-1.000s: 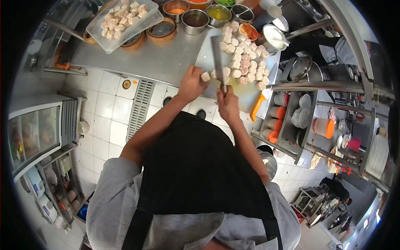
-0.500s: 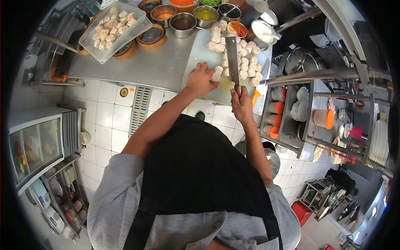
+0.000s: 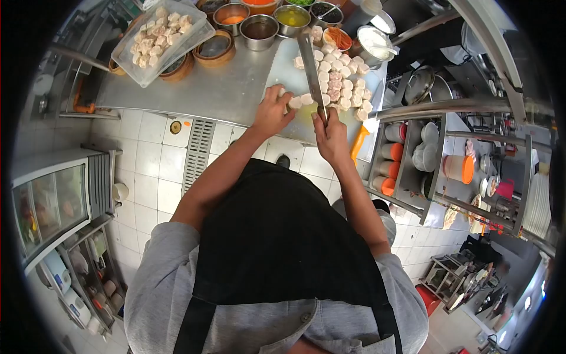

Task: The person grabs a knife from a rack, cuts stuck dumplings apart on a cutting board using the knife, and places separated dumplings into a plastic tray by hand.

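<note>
My right hand (image 3: pixel 332 133) is closed around the handle of a cleaver (image 3: pixel 311 71), whose long blade leans up and left over the cutting board (image 3: pixel 283 71). Along the blade's right side lie rows of pale dumplings (image 3: pixel 346 84), some showing pinkish meat on top. A short row of dumplings (image 3: pixel 300 101) sits left of the blade near the board's front. Beside its left end is my left hand (image 3: pixel 274 112), fingers and thumb apart, the fingertips at the endmost pieces. The blade hides part of the dumplings behind it.
A clear plastic tub (image 3: pixel 162 47) of dumplings rests on bamboo steamers (image 3: pixel 213 52) at the left. Metal bowls of sauces (image 3: pixel 259 32) line the back. An orange-handled tool (image 3: pixel 357 143) lies by the board's right edge, and a shelf rack (image 3: pixel 407 153) stands right.
My right hand and the cleaver have shifted left, and the blade now tilts left. My left hand has moved left, and a short row of dumplings shows between hand and blade.
</note>
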Demonstrator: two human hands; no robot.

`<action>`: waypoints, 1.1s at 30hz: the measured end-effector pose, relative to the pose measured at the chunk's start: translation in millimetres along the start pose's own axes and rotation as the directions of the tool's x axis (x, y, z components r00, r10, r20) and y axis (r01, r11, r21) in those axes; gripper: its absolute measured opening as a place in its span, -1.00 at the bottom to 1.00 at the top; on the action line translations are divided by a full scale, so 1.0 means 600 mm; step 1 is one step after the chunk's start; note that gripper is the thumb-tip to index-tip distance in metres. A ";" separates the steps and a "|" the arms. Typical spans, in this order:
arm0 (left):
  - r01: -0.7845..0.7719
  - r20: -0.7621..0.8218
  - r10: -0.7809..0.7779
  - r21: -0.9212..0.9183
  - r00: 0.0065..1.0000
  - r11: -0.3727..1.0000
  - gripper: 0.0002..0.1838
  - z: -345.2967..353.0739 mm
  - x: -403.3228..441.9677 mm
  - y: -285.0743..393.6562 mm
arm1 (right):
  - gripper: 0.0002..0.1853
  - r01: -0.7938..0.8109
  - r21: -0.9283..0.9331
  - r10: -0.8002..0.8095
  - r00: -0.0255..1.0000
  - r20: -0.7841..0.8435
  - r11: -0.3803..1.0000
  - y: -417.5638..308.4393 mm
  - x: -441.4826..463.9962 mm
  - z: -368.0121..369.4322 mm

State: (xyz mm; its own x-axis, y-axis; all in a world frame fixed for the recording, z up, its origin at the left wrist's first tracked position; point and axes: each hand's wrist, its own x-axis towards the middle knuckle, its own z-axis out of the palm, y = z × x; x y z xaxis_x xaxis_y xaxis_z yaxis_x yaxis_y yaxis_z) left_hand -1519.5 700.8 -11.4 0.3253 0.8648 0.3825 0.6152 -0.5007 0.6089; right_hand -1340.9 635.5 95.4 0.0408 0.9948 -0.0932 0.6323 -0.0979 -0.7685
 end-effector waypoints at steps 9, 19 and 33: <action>0.011 -0.048 -0.013 -0.047 0.999 0.999 -0.52 -0.006 0.001 0.000 | -0.72 0.109 0.055 -0.103 0.988 -0.116 0.992 0.037 0.014 0.054; 0.007 -0.055 -0.010 -0.067 0.998 0.998 -0.55 0.002 0.003 -0.007 | -0.75 0.102 0.033 -0.099 0.992 -0.079 0.994 0.004 -0.001 0.030; -0.008 -0.068 0.007 -0.012 0.998 1.000 -0.57 0.006 0.007 -0.004 | -0.71 0.004 0.056 -0.003 1.000 -0.026 0.998 0.082 0.022 0.060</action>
State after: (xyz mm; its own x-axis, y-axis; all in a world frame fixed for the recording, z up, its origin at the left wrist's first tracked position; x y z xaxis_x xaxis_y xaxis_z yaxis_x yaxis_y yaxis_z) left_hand -1516.8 705.8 -14.0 0.2797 0.8567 0.4333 0.6043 -0.5078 0.6140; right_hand -1336.9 642.6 33.5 0.0589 0.9954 -0.0749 0.5884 -0.0952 -0.8030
